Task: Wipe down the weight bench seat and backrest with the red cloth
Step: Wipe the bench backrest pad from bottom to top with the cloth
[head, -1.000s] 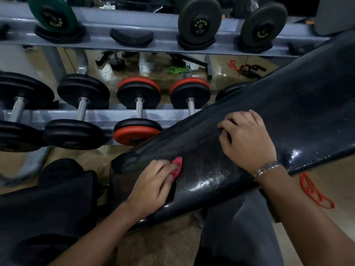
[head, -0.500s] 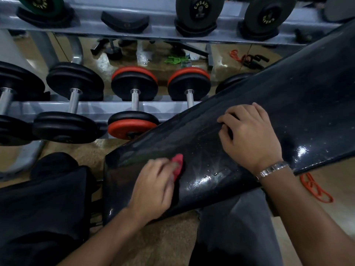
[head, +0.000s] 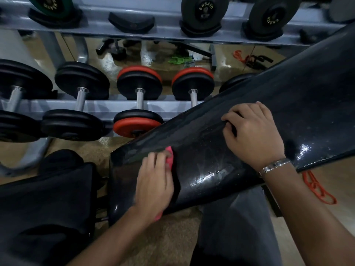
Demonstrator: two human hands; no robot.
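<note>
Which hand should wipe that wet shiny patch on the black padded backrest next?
Left. The left hand holds the red cloth against the black padded backrest, right beside the wet patch. The right hand rests bare, fingers curled, farther up the pad.

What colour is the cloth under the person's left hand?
Red, leaning pink; the cloth peeks out beside the left hand in the head view.
</note>
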